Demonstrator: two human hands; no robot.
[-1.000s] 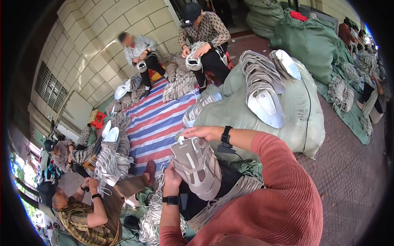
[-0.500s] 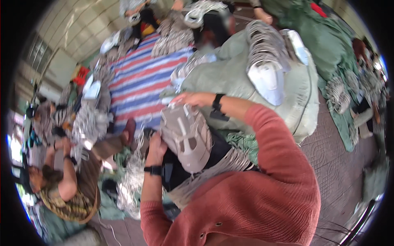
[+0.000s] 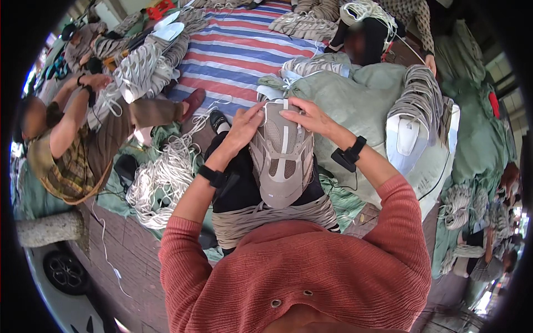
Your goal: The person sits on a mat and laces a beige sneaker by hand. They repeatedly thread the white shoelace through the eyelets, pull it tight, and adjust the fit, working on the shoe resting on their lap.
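A beige mesh shoe upper (image 3: 281,191) lies on my lap, its rounded toe end toward me and a pale strip running down its middle. At its far end my left hand (image 3: 245,126) grips the left edge, fingers bent over it. My right hand (image 3: 312,117) pinches the same end from the right, thumb pressed on top. The undersides of my fingers are hidden. Across my thighs, just below the toe, lies a bundle of grey-beige laces (image 3: 266,222).
A big green sack (image 3: 355,111) on the right carries stacked shoe uppers (image 3: 413,105). Tangled white laces (image 3: 161,183) lie left of my legs. A co-worker (image 3: 72,144) sits at the left, handling lacing. Beyond stretches a striped sheet (image 3: 222,61); a car wheel (image 3: 65,272) shows lower left.
The shoe upper has turned straighter in front of me. My left hand has moved from its near left side to its far end, opposite my right hand. The whole view has shifted.
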